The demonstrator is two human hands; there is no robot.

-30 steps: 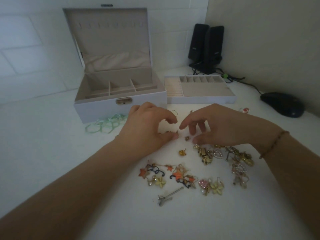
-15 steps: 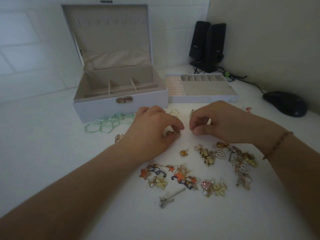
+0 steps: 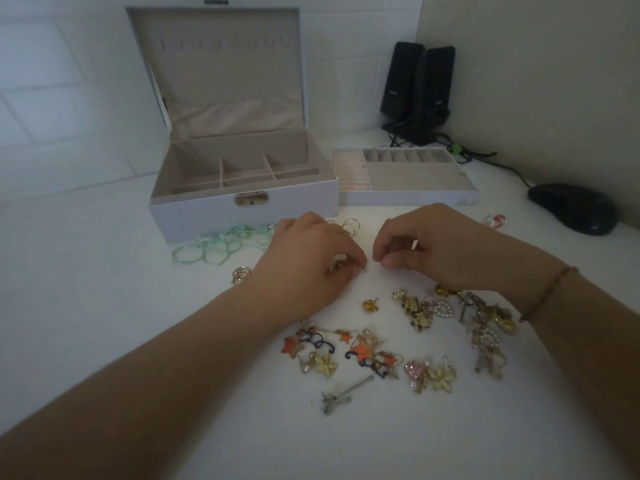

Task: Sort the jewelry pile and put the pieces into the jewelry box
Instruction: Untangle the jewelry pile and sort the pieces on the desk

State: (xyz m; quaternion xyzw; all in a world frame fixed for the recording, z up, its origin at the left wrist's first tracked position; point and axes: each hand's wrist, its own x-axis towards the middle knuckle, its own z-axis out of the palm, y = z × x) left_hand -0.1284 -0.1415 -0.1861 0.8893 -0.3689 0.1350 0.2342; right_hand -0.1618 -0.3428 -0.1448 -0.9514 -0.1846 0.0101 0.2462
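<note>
The jewelry box (image 3: 242, 216) is stood open, clasp toward the viewer. Before it, a small gold piece (image 3: 360, 267) is pinched by the left hand (image 3: 308, 261); the right hand (image 3: 426, 247) is curled, its contents unclear. The jewelry pile (image 3: 398, 341) is spread nearer.

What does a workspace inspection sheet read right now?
Surface: white tabletop, dim light.
Job's things: jewelry box open, its compartments look empty; removable tray beside it, looks empty; jewelry pile loose on the table; green ribbon and gold rings near the box.
Clutter: computer mouse, two black speakers, a small red-and-white piece.
Grips: left hand pinches a small gold piece; right hand has fingers curled, its contents too small to tell.
Cables: black cables run from the speakers toward the mouse.
Surroundings: white tiled wall, beige wall on the right.
</note>
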